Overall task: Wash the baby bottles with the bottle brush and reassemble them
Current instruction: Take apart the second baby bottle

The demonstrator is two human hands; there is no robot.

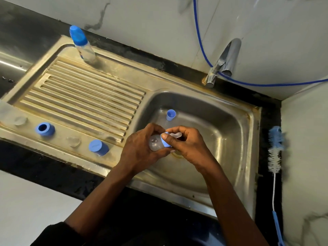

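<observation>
Pretty worn stainless sink [246,125] here, set into a black tabletop [44,162], with brownish staining along its rim. Left of the sink basin, in the same steel sheet, there's a ridged drainboard [85,96]. A chrome faucet [225,61] stands just behind the basin's back rim. Behind that, a thin blue tube [266,85] loops down the marble-look wall [150,23] and runs off right.

No legible writing anywhere.
The capped baby bottle [85,48] standing at the back of the drainboard [88,96] carries a small dark-blue print on its clear wall, too small and blurred to read.
</observation>
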